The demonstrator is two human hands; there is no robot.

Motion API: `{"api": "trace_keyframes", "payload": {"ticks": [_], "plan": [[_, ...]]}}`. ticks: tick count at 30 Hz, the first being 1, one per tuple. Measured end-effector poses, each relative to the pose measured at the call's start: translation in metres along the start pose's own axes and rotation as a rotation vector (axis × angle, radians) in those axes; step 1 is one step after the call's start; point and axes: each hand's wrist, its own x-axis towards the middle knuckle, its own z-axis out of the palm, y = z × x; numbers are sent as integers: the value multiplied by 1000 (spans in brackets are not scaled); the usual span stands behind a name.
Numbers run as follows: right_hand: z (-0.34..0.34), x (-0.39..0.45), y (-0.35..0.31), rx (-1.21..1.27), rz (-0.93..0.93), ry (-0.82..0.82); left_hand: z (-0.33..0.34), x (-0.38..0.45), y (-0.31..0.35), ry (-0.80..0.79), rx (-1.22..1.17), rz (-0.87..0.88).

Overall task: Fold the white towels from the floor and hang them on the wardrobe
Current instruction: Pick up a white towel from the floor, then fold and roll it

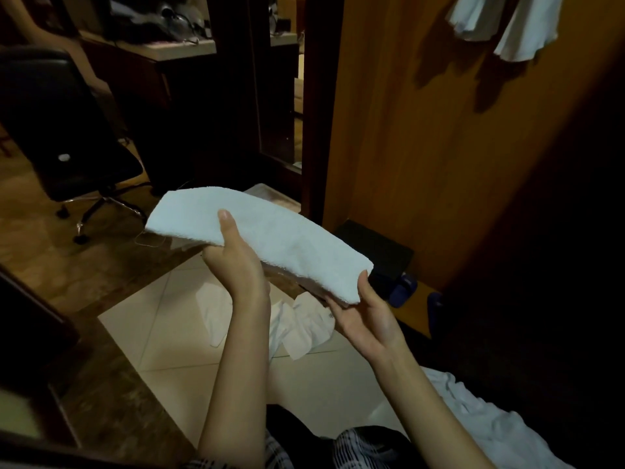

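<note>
While both hands hold it above the floor, the scene reads so:
folded towel: a white towel [260,238] folded into a long band, held in the air at the centre of the view, running from 10 o'clock down to 4 o'clock.
left hand: the left hand [233,262] grips the band near its middle, thumb on top, fingers curled beneath.
right hand: the right hand [363,313] pinches the lower end at 4 o'clock, thumb on the upper face, fingers under the cloth.
loose towels: more white towels [297,324] lie crumpled on the pale tiled floor [162,333] just below the hands; another white cloth [487,421] lies at 5 o'clock.
wardrobe: the wooden wardrobe [422,130] stands at 2 o'clock, with hung white towels [507,25] at its top.
office chair: a black office chair [67,130] stands at 10 o'clock.
</note>
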Motion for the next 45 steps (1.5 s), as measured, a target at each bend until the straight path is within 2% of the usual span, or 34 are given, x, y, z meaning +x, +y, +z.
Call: {"api": "trace_keyframes", "payload": {"ticks": [3,8,10,12,13,15,16,17,18,19,21,24,26,28,30,32,35,38,42,45], "plan": [[6,0,-4,-174,-160,48,-4,3,0,-26,-60,-64],[14,-14,-20,-976,-486,211,-12,14,-17,3,-136,-194],[19,-16,-24,-1147,-573,236,-15,21,-34,-2,-95,-289],[23,-17,-29,-1265,-630,226,-21,25,-52,-72,47,-465],[24,-16,-33,-1350,-662,228,-27,26,-58,-162,181,-580],[28,-14,-43,-1533,-713,256,-40,21,-62,-495,689,-714],[30,-13,-47,-1599,-725,281,-43,16,-61,-663,961,-693],[32,-12,-51,-1637,-735,305,-42,12,-61,-800,1177,-595],[34,-11,-52,-1657,-736,328,-41,9,-62,-900,1291,-446],[34,-10,-53,-1675,-737,353,-37,7,-64,-974,1287,-263],[35,-10,-50,-1725,-737,382,-23,-3,-61,-1167,1075,3],[37,-16,-45,-1749,-698,326,-5,-22,-58,-1399,713,17],[40,-22,-48,-1700,-640,249,2,-32,-59,-1370,605,-12],[42,-26,-56,-1623,-504,172,5,-35,-58,-1283,546,-21],[41,-30,-64,-1569,-321,100,3,-31,-56,-1239,557,28],[36,-31,-68,-1599,-243,80,-1,-28,-53,-1174,579,68],[32,-32,-69,-1607,-314,90,-2,-24,-49,-983,543,80],[30,-33,-74,-1566,-389,92,-2,-19,-40,-862,489,143],[27,-38,-80,-1682,-436,118,-7,-8,-29,-799,447,186],[26,-40,-85,-1769,-492,137,-11,-3,-24,-832,432,170]]}}
